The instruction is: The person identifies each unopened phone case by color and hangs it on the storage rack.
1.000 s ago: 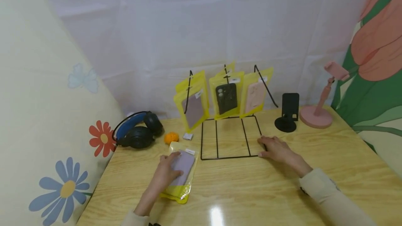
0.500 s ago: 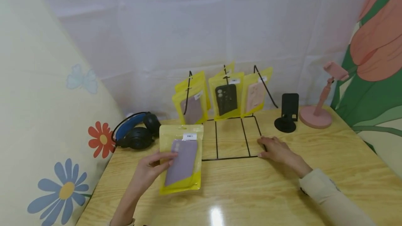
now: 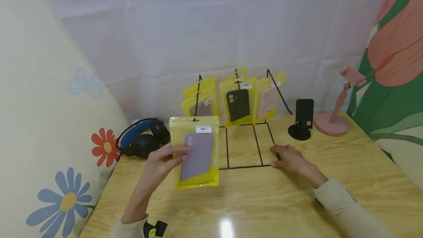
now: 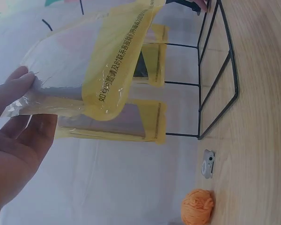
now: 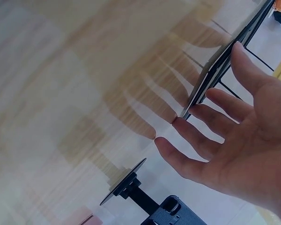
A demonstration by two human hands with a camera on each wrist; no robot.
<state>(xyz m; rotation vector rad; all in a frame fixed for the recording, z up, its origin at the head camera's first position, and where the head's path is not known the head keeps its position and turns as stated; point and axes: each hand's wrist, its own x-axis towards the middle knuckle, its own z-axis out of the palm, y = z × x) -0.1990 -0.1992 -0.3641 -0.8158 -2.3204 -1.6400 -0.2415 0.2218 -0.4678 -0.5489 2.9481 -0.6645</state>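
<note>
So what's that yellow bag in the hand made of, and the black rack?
The yellow bag looks like thin glossy plastic: it crinkles and has a see-through front showing a matte purple phone case. The black rack seems to be thin metal wire, probably painted black, bent into a grid.

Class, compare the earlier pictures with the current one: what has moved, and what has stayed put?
The left hand has picked the yellow packet with the purple case off the table and raised it upright, nearer the wire rack. The right hand still rests flat at the rack's corner; the hanging packets are unchanged.
</note>
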